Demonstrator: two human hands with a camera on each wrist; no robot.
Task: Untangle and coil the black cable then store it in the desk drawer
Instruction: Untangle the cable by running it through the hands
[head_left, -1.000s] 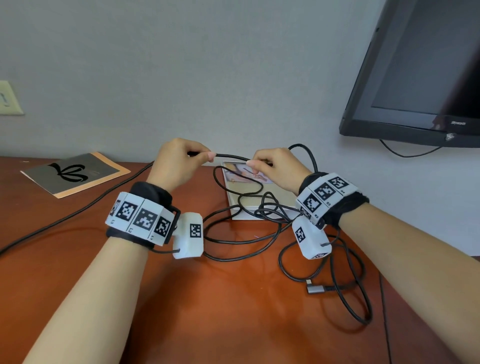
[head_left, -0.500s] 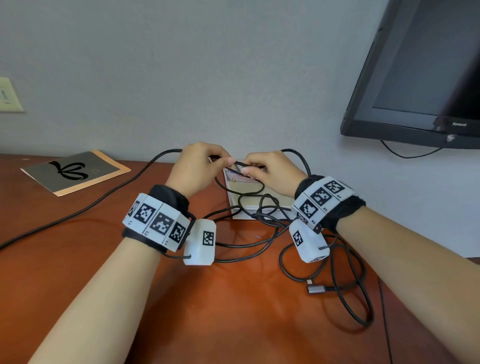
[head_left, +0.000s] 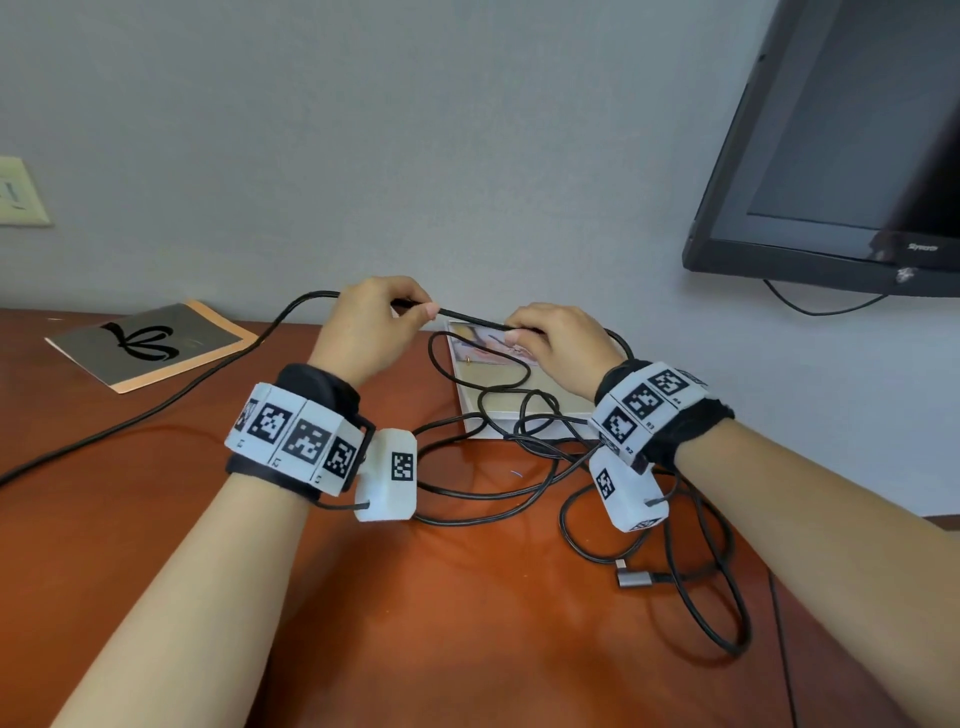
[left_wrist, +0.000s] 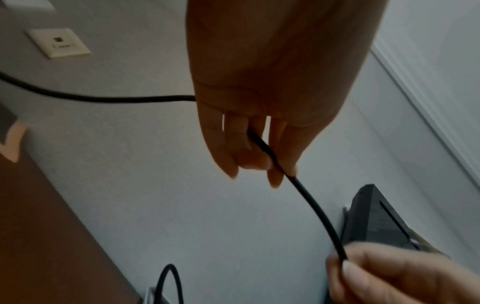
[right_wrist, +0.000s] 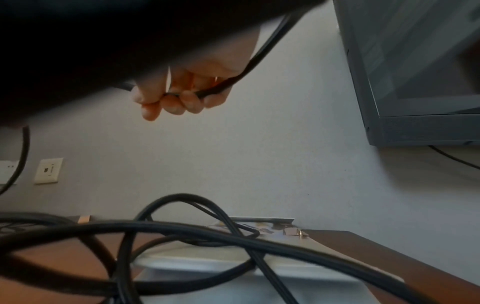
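A long black cable (head_left: 470, 318) lies in tangled loops (head_left: 519, 467) over the red-brown desk (head_left: 415, 623) and a flat white box (head_left: 498, 395). My left hand (head_left: 384, 322) pinches a raised stretch of the cable (left_wrist: 306, 195) above the desk. My right hand (head_left: 545, 338) grips the same stretch (right_wrist: 223, 86) a short way to the right, fingers curled round it. Between the two hands the cable runs nearly straight. Its silver plug end (head_left: 636, 578) rests on the desk at the right. From my left hand the cable trails left across the desk (head_left: 130, 421).
A grey booklet with an orange edge (head_left: 150, 343) lies at the back left. A dark monitor (head_left: 831, 156) hangs at the upper right, a thin wire under it. Wall plates (head_left: 21, 192) sit on the grey wall. No drawer is in view.
Both hands came close together half a second ago, then moved apart again. The left hand has slid left along the cable, and the straight stretch between the hands is longer now.
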